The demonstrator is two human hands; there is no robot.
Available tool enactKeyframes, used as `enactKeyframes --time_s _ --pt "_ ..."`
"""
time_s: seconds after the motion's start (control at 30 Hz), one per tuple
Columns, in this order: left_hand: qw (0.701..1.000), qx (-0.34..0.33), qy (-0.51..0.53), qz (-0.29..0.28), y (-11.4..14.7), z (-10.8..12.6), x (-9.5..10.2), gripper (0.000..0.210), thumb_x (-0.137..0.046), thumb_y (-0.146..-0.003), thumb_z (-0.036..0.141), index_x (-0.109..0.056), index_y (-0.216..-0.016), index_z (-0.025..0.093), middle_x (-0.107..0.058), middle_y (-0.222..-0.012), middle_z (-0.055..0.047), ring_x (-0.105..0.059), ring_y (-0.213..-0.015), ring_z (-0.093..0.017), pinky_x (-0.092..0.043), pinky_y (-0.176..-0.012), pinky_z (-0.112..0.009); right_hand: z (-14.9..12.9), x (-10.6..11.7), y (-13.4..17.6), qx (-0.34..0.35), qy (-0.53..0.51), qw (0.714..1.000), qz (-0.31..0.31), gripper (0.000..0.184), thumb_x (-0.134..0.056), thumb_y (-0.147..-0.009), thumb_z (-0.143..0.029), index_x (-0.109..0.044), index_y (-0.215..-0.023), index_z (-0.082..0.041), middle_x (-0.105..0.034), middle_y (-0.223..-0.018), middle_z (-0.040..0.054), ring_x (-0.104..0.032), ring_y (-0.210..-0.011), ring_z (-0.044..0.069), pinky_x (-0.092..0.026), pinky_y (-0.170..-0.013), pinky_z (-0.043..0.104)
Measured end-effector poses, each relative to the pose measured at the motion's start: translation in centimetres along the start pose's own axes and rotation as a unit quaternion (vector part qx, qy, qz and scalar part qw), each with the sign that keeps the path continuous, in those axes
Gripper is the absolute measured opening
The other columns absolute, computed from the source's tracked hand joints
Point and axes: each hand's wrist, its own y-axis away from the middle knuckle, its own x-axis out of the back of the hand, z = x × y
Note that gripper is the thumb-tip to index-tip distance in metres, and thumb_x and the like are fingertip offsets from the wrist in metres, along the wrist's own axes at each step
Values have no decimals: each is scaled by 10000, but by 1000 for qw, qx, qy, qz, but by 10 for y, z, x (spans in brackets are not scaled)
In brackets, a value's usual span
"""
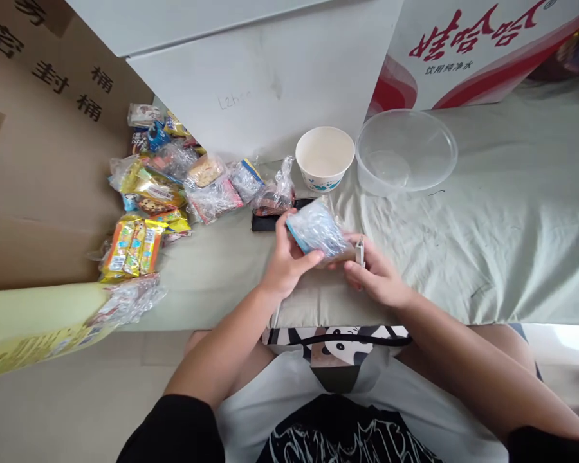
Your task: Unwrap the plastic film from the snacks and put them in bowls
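Firstly, noting a pale green cloth stretching across the view, creasing on the right. Recording a large cardboard box on the left, bearing black printed characters. Seeing a white box standing at the far side, showing faint handwriting, with a red-and-white carton to its right. Logging a pale yellow printed item reaching in from the left edge. Observing a heap of wrapped snacks lying beside the cardboard box and trailing along before the white box. Finding a clear plastic tub standing in front of the carton. Registering the left hand and right hand over the cloth, both grasping. Locating a paper cup standing upright just left of the tub. Gripping a film-wrapped packet in the left hand, near the cup, curling the fingers round its left side and pressing the thumb on its near edge. Noting a flat dark item lying just beyond the left hand, partly hiding under snacks. Pinching a small silvery object between thumb and fingers of the right hand, just beside the packet's right end; being unable to tell its kind.
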Motion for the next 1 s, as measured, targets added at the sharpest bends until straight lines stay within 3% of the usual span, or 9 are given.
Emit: enactKeyframes --time_s 0.1,0.17,0.27,0.37,0.53,0.63,0.7,0.87,1.0 --pt "998 -42 -37 27 -10 -6 15 892 -803 -745 551 -282 -1460 440 -560 -1422 -69 -650 -1170 -251 -590 -864 -391 2 6 -2 1 -52 999 13 529 -524 -948 -560 -526 -1374 -246 -618 -864 23 -482 -572 127 -424 -506 285" --pt "997 -44 -67 19 -15 -6 24 906 -805 -735 553 -311 -1487 448 -663 -1259 -59 -705 -990 -236 -601 -744 -373 0 10 -3 14 -46 997 53 481 -463 -969 -517 -566 -1353 -245 -628 -968 53 -514 -647 146 -454 -549 305" --pt "997 -2 -71 -37 -18 -1 33 719 -812 -729 529 -551 -1373 343 -728 -1038 -51 -709 -823 -215 -587 -669 -337 -5 15 -4 43 62 994 80 396 -435 -1007 -442 -598 -1310 -246 -634 -935 49 -553 -690 165 -508 -632 335" --pt "994 26 -77 -75 -17 6 35 525 -818 -729 503 -706 -1164 231 -740 -1064 -79 -710 -892 -222 -582 -726 -316 -7 18 -4 110 213 966 94 343 -419 -1025 -370 -611 -1286 -259 -662 -881 46 -604 -711 180 -549 -708 363" --pt "989 -29 -140 27 -17 9 34 450 -767 -799 531 -676 -1108 218 -689 -851 -18 -639 -690 -144 -526 -602 -260 -6 19 -3 188 386 894 130 338 -455 -973 -224 -653 -1246 -252 -699 -1030 92 -675 -870 214 -565 -767 369" --pt "972 -112 -190 83 -18 4 34 457 -676 -878 555 -595 -1195 236 -686 -1044 -59 -663 -794 -150 -554 -682 -276 -4 19 -4 218 411 874 136 402 -454 -938 -153 -645 -1283 -234 -695 -1084 101 -683 -930 217 -569 -816 368" --pt "959 -163 -217 88 -18 -1 34 538 -689 -862 555 -527 -1273 249 -639 -1223 -95 -681 -916 -173 -576 -771 -304 -3 19 -6 214 414 874 140 405 -468 -937 -159 -638 -1296 -238 -699 -1097 99 -687 -953 222 -570 -838 373" --pt "913 -228 -338 -17 -17 -2 37 676 -726 -783 427 -467 -1380 244 -479 -1475 -160 -559 -1326 -319 -506 -1082 -485 -3 18 -8 175 403 889 128 346 -522 -953 -223 -635 -1278 -254 -715 -1093 96 -691 -919 233 -575 -822 389" --pt "866 -226 -442 -63 -15 5 39 630 -688 -750 274 -528 -1358 253 -462 -1501 -139 -461 -1419 -347 -420 -1164 -548 0 15 -7 167 376 902 131 301 -528 -962 -244 -610 -1252 -255 -706 -1027 78 -677 -838 207 -563 -782 367"
